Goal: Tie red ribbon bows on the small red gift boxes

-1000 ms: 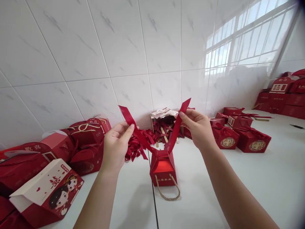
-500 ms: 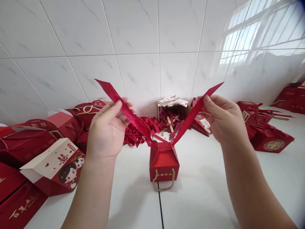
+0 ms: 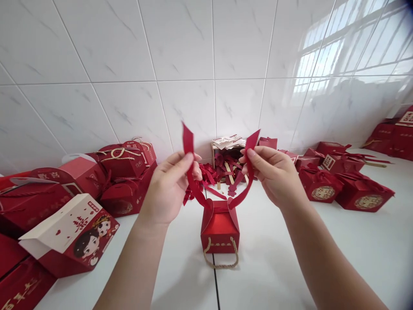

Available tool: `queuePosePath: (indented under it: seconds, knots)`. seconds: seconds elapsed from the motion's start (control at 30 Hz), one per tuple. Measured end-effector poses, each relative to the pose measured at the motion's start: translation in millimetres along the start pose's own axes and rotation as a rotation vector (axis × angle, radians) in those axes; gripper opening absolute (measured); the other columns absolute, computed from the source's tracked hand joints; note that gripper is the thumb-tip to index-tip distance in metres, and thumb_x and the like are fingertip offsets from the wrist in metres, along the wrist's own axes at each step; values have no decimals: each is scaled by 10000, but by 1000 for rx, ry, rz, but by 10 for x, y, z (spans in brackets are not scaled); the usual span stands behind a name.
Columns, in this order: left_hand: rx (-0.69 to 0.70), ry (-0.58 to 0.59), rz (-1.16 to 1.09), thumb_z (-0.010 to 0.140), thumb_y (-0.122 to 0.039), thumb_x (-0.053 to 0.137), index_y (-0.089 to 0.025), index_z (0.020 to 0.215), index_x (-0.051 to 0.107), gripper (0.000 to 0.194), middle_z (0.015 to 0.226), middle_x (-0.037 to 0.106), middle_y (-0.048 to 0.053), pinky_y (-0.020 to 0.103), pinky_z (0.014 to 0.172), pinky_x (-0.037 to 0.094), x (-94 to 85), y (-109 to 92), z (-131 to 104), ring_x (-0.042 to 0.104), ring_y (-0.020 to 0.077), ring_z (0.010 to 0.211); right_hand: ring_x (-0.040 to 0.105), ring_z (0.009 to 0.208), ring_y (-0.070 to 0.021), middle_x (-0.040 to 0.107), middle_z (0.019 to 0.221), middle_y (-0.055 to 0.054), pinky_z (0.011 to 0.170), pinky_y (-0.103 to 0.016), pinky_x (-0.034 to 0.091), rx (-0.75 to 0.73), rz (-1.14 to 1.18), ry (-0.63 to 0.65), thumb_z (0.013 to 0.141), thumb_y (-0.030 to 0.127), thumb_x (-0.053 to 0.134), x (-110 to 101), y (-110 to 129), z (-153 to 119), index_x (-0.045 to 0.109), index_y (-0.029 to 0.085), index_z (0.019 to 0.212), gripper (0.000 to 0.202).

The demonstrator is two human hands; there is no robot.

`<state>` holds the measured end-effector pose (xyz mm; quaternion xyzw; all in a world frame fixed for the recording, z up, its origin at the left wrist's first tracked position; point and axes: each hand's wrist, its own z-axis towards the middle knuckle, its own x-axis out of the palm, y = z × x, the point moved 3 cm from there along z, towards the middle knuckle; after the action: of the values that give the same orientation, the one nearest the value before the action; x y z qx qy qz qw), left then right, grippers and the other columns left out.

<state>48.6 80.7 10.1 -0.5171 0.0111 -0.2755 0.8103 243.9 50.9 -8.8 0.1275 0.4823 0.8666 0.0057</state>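
A small red box (image 3: 220, 228) stands upright on the white surface, with a twisted rope handle (image 3: 221, 266) hanging on its front. A red ribbon (image 3: 195, 189) comes out at both sides of its top. My left hand (image 3: 172, 183) pinches one ribbon end between thumb and fingers, its tip pointing up. The other end is pinched in my right hand (image 3: 274, 172), above and to the right of the box. Both ribbon halves curve loosely down to the box top.
Red gift boxes (image 3: 125, 198) and a cream-topped box with cartoon figures (image 3: 72, 232) are at the left. Behind lie loose red ribbons (image 3: 208, 174) and an open carton with cards on top (image 3: 229, 141). More red boxes (image 3: 364, 191) stand at the right, near the tiled wall (image 3: 183, 43).
Both hands have moved inward and a little lower, closer to each other. The ribbon, straight and taut before, now bends in curves. The view has shifted slightly.
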Motion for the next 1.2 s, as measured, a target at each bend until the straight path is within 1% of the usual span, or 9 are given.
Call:
queuePosePath:
  seconds: [0.1,0.2,0.33,0.4,0.6,0.73,0.93,1.03,1.2]
  knots:
    - [-88,148,224,824,-243,624,-170,688,628,154,610,543,-31,171,571,424,120,56,-70,481,70,582,467,460,-65,587,604,6,424,-195,399,25,-213,7,794,303,645,70,-12,-35,690,151,853,169]
    - [-156,219,404,826,-282,624,-185,775,665,118,693,592,-20,183,596,423,198,120,-110,513,82,635,401,445,-60,469,495,41,399,-185,323,33,-330,172,817,224,585,166,5,-84,696,136,827,142]
    - [-137,192,530,831,-316,603,-189,846,680,149,757,616,0,213,658,432,199,161,-88,546,117,727,501,609,-82,589,743,-5,522,-200,414,-10,-235,373,807,167,573,254,21,-132,685,170,919,158]
    - [-151,183,541,821,-317,609,-183,823,671,148,739,597,-4,211,622,416,179,165,-71,521,108,688,518,645,-87,607,835,-26,552,-211,439,-29,-197,376,823,218,586,261,4,-125,678,171,900,128]
    - [-271,163,548,804,-288,581,-165,679,620,179,558,451,-43,185,425,285,95,138,-40,372,63,488,582,668,-103,605,751,-4,609,-227,484,-102,-170,413,877,261,542,256,-106,-90,632,186,862,118]
    - [-321,160,562,784,-322,590,-166,598,570,244,551,478,-29,185,377,262,53,127,-30,402,70,469,621,677,-124,606,744,-9,642,-260,494,-153,-236,451,911,268,480,241,-141,-100,590,183,904,139]
    - [-387,224,384,796,-357,598,-166,621,625,261,599,569,11,201,387,315,45,147,-25,433,86,459,586,767,-134,627,872,-64,649,-251,467,-595,-672,394,921,148,370,211,-15,-153,633,180,981,271]
    - [-374,218,283,806,-371,603,-180,628,636,263,597,579,11,205,428,356,38,149,-21,486,106,503,585,792,-145,635,928,-87,660,-261,451,-681,-880,388,912,95,336,224,-10,-168,649,176,991,333]
    - [-387,221,402,768,-363,662,-178,670,685,210,626,625,17,205,381,308,26,131,-22,463,87,448,585,833,-173,650,934,-96,699,-297,447,-743,-1020,357,891,55,359,249,-30,-166,654,171,995,334]
